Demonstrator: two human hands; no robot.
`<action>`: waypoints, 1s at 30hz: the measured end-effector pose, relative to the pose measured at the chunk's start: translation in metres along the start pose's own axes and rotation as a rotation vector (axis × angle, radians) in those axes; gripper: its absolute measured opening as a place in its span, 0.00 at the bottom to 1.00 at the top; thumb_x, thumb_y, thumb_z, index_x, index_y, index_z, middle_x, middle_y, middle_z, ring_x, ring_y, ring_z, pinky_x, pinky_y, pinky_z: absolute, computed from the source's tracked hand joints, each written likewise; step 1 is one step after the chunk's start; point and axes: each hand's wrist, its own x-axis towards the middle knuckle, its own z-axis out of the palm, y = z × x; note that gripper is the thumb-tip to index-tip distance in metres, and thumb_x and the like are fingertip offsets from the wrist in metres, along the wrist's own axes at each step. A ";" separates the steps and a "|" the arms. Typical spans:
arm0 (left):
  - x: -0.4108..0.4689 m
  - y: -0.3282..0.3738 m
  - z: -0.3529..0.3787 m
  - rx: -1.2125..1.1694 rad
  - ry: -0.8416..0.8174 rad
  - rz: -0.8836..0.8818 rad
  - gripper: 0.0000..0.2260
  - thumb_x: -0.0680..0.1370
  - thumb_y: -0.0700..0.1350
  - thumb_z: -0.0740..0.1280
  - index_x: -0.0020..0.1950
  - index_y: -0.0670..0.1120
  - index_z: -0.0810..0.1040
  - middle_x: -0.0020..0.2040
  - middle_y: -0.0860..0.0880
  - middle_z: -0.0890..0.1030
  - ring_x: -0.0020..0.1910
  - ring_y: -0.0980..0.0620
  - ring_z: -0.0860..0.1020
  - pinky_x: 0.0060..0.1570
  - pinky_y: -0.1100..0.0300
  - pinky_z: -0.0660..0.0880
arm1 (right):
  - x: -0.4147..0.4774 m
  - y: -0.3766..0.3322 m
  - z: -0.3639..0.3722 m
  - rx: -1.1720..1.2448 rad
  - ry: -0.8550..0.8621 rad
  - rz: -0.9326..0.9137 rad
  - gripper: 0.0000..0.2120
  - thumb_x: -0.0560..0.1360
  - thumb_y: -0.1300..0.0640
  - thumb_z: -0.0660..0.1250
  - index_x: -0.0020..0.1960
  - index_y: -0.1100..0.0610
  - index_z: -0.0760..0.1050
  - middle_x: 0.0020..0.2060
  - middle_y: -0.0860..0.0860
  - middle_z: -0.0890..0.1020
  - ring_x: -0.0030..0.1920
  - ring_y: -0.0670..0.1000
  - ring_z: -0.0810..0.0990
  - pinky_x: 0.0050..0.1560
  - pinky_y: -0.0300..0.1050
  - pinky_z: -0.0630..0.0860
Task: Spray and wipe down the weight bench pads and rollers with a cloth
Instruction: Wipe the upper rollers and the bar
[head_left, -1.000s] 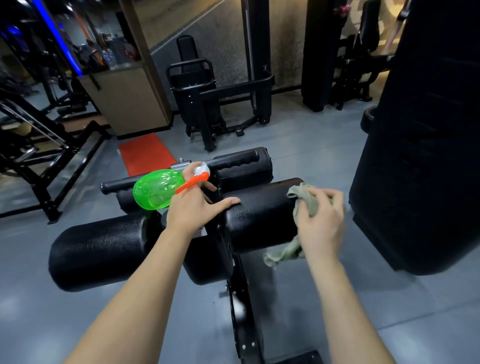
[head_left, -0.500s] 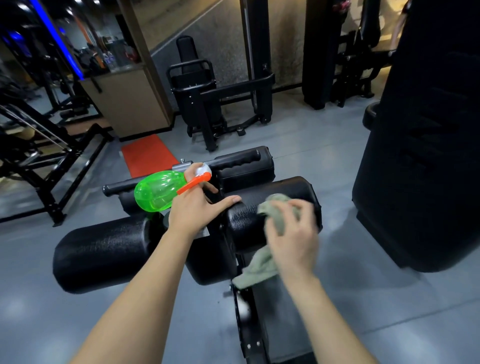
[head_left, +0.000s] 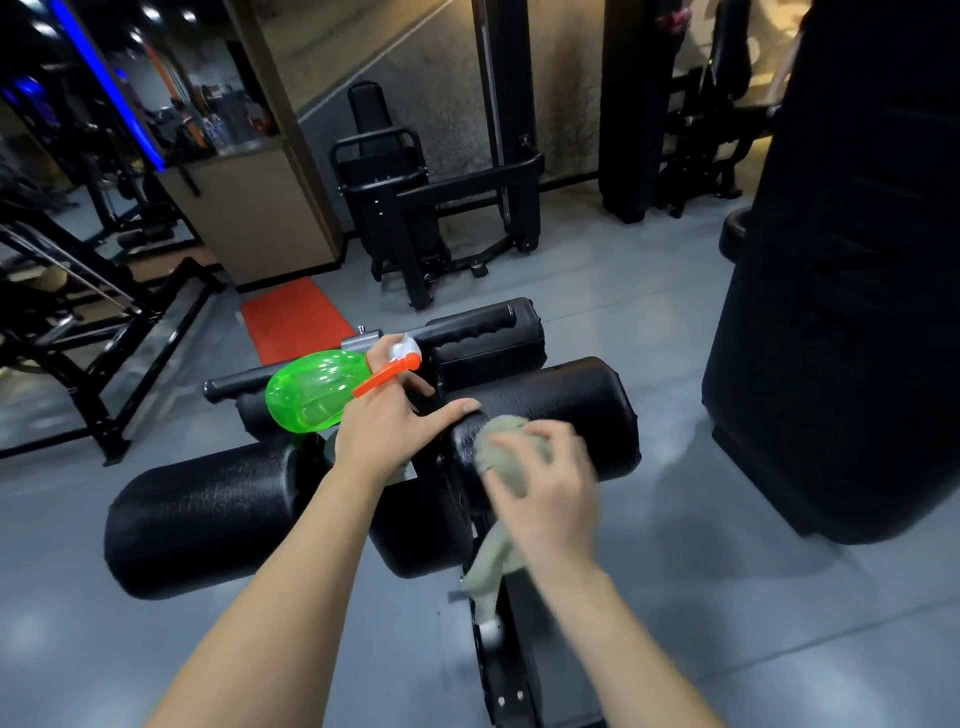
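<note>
Right roller (head_left: 571, 410), black, centre of frame running out to mid-right. The cloth (head_left: 501, 436) is bunched on its near-left end, and the cloth's loose tail hangs down in front of the bench frame (head_left: 498, 675) at lower centre.

Risks, my read:
- That hanging tail could snag on the frame or drag out of my hold on a long stroke.
- A short pass would leave the roller's far right end and underside unwiped.
- My left thumb is parked right beside the cloth, so a stroke going left would bump it.
- A knock there could squeeze the trigger (head_left: 387, 376) and send spray off target.

Right grip (head_left: 550, 499) sits on top of the cloth, fingers curled over it, gripping it and pressing it to the pad. It's motion-blurred, so I can't call the exact finger placement. The roller is directly under the right grip, touching through the cloth. Most of its length lies bare to the right of it.

Left grip (head_left: 384, 426) is just left, closed round the neck of the green spray bottle (head_left: 311, 389), thumb tip on the roller's top. The bottle is tipped sideways, body toward frame left.

Left roller (head_left: 202, 514) is lower left, no hand on it. A handle bar (head_left: 467, 327) is behind, above centre. There's grey floor (head_left: 727, 623) all round and a big black pad (head_left: 841, 312) at the right edge.
</note>
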 end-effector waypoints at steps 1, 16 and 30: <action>0.001 0.001 -0.001 -0.002 0.000 0.012 0.38 0.61 0.81 0.66 0.53 0.51 0.79 0.68 0.70 0.59 0.37 0.58 0.82 0.48 0.53 0.80 | 0.012 0.015 -0.010 0.012 0.079 0.115 0.12 0.69 0.55 0.74 0.53 0.48 0.83 0.53 0.49 0.76 0.50 0.54 0.77 0.49 0.51 0.78; 0.003 -0.004 0.005 -0.017 0.026 0.018 0.35 0.73 0.76 0.60 0.69 0.56 0.57 0.50 0.63 0.82 0.44 0.52 0.84 0.48 0.50 0.79 | -0.021 0.021 0.008 -0.057 0.199 0.036 0.11 0.73 0.60 0.70 0.55 0.57 0.83 0.57 0.55 0.80 0.53 0.56 0.80 0.58 0.50 0.77; 0.007 0.003 -0.002 -0.013 -0.019 -0.028 0.34 0.66 0.75 0.70 0.56 0.47 0.79 0.59 0.81 0.53 0.40 0.54 0.81 0.51 0.51 0.79 | -0.011 0.009 -0.007 0.085 0.068 0.098 0.19 0.70 0.60 0.72 0.60 0.48 0.83 0.59 0.46 0.80 0.52 0.53 0.79 0.59 0.39 0.71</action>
